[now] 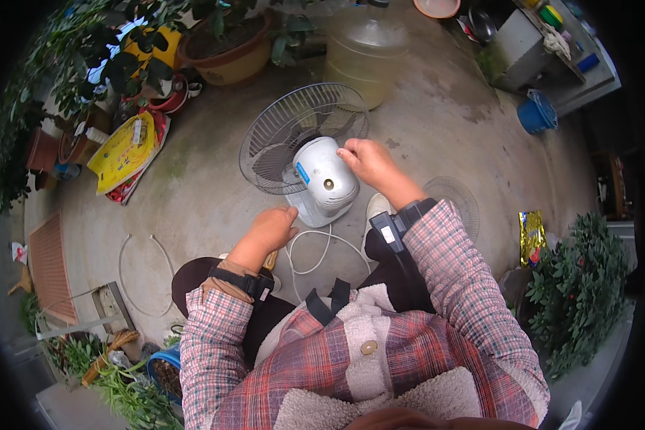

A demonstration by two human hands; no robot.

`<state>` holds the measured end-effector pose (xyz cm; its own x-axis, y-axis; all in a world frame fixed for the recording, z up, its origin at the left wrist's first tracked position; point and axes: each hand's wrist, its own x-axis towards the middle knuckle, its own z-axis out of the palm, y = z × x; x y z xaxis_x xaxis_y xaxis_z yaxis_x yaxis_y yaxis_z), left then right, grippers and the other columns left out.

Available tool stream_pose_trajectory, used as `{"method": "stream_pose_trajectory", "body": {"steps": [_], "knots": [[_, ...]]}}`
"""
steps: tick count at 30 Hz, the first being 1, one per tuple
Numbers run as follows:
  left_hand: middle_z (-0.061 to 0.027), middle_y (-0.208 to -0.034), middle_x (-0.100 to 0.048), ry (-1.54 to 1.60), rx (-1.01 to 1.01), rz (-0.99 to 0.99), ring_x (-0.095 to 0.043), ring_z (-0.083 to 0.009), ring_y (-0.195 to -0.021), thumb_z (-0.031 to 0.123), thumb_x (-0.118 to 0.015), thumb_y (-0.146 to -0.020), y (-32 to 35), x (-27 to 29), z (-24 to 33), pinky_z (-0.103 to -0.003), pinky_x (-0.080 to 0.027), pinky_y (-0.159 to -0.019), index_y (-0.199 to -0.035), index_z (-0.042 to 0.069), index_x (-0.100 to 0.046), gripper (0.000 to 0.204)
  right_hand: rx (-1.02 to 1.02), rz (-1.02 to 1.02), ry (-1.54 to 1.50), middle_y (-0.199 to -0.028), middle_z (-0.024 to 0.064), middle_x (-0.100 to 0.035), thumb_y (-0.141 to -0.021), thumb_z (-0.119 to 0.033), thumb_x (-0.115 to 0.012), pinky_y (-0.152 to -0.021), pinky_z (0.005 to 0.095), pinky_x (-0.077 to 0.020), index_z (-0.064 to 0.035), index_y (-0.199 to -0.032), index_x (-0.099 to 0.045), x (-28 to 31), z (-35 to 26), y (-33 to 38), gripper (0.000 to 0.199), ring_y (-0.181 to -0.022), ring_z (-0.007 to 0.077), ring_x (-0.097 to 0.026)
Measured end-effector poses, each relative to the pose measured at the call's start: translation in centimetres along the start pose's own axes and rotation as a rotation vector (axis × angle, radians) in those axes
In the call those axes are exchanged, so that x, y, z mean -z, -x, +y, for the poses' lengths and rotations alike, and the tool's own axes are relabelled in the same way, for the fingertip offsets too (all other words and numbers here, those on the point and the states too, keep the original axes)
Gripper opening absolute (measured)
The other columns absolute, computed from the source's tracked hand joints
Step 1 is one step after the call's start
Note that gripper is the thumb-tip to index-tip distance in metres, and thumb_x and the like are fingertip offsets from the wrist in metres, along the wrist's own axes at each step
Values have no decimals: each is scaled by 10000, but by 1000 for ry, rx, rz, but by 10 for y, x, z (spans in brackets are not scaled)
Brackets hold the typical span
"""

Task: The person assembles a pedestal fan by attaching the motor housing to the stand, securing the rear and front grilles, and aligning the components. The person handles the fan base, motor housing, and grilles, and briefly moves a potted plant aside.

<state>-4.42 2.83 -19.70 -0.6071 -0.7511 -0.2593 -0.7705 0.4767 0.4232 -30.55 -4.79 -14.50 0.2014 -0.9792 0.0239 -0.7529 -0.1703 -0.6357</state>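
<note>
A person crouches over a white fan motor housing [324,183] that lies on the concrete floor [437,122], with the round wire fan guard [287,129] attached behind it and resting on the ground. The right hand [369,163] lies on the upper right side of the housing, fingers curled over its edge and gripping it. The left hand [272,229] sits just below the housing at its lower left, fingers closed; a bit of a yellowish handle [271,259] shows under the wrist, but what it belongs to is hidden. A white power cord [315,251] loops on the floor between the knees. A second wire guard [455,197] lies flat to the right, near the right forearm. Behind the fan stands a large clear water jug [365,50], with potted plants [226,43] to its left and a yellow bag [125,150] further left.
</note>
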Motion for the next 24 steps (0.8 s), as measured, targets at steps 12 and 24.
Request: {"method": "stream_pose_trajectory", "body": {"steps": [12, 24], "knots": [[-177, -932, -633, -78, 32, -92, -624, -378, -857, 227, -684, -795, 2, 4, 7, -455, -501, -742, -978, 37, -536, 302, 5, 130, -264, -862, 119, -687, -852, -203, -617, -716, 339, -512, -17, -995, -649, 143, 41, -53, 236, -786, 212, -650], [-155, -858, -610, -73, 6, -146, -624, -352, -783, 254, -695, -779, -6, 13, 22, -436, -505, -675, -992, 48, -536, 336, -141, 253, 295, -1156, 145, -623, -832, -215, -628, -924, 412, -467, -71, -1192, -570, 203, 150, -189, 392, -1083, 327, -584]]}}
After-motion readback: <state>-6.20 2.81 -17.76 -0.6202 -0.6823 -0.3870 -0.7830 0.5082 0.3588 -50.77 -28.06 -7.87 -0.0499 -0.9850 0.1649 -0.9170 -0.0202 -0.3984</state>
